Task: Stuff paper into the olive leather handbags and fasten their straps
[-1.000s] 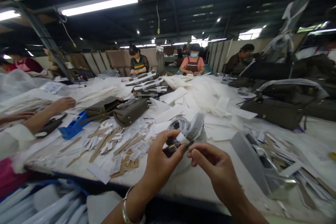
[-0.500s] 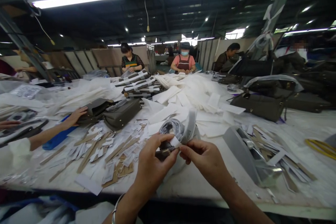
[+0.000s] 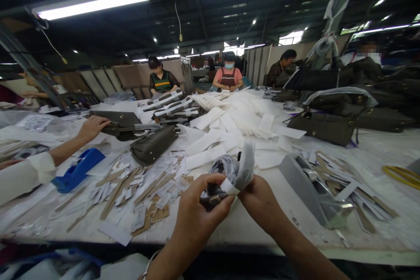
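My left hand [image 3: 197, 212] and my right hand [image 3: 260, 203] meet over the near edge of the white table [image 3: 249, 227]. Both are closed on a dark strap piece with a gold buckle, wrapped in white tissue and clear plastic [image 3: 233, 173]. My left thumb and fingers pinch the white wrap at the buckle end. My right hand grips the bundle from the right side, where the wrap sticks up above the fingers.
A co-worker's hand [image 3: 92, 127] at the left rests on a grey handbag [image 3: 123, 122]; another grey bag [image 3: 152, 144] lies beside it. A blue tape dispenser [image 3: 78, 170], scattered paper strips [image 3: 138, 183], a grey tray [image 3: 308, 188], white wrap piles [image 3: 243, 118] and dark bags [image 3: 323, 127] surround me.
My hands have closed in tighter on the wrapped strap and shifted slightly right. The co-worker's hand has pulled a grey bag back and left, uncovering the blue dispenser.
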